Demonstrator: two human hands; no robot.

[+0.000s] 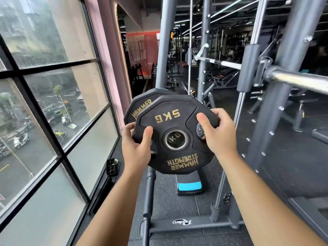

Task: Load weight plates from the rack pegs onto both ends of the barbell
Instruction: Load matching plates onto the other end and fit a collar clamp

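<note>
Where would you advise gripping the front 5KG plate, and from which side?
At the rim by its cut-out slots, one hand from each side, as the left hand and right hand hold the 5KG plate; the slots flank the centre hole, so it balances.

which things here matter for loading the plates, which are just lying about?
Job: front plate, plate behind it, barbell end, left hand, right hand.
Lying about: black box by the window, blue-striped block on the floor.

- Daylight enters through the window (44, 103), left; far gym interior dim.
- Barbell (298, 80) sleeve blurred, possibly motion.
- Wide-angle bending at edges.
</note>
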